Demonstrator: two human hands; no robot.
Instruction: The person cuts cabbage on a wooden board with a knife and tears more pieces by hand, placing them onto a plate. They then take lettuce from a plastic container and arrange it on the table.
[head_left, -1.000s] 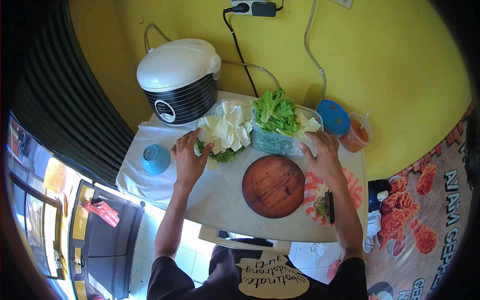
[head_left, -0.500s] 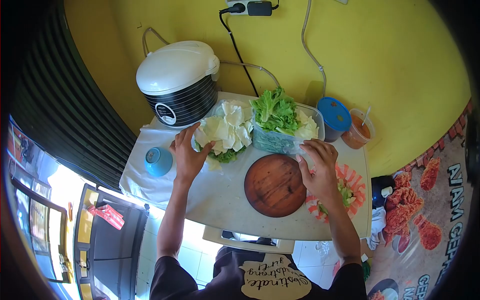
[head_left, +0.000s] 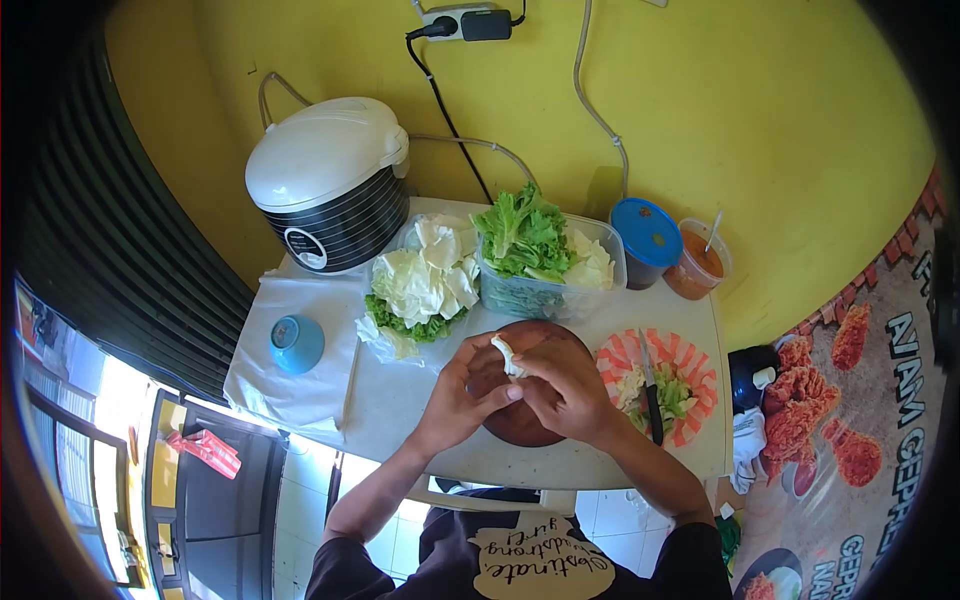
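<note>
Over the round wooden chopping board point(head_left: 556, 337), my left hand point(head_left: 460, 398) and my right hand point(head_left: 568, 388) meet, fingers closed on a small white cabbage leaf piece point(head_left: 507, 354). The pinching fingertips hide part of it. Right of the board is a red-and-white plate point(head_left: 692, 352) with chopped greens point(head_left: 678, 396). A knife point(head_left: 652, 390) with a black handle lies across that plate. Behind my left hand, torn cabbage leaves point(head_left: 425, 278) lie in a heap on green lettuce point(head_left: 425, 326).
A clear tub point(head_left: 603, 293) of lettuce and cabbage stands behind the board. At back right are a blue-lidded container point(head_left: 648, 235) and an orange sauce cup point(head_left: 697, 268) with a spoon. A rice cooker point(head_left: 330, 185) and blue bowl point(head_left: 297, 344) stand left.
Both hands have come together over the board from the cabbage heap and the tub's side, now with a white leaf piece between them. The knife on the plate is uncovered. The view has shifted slightly.
</note>
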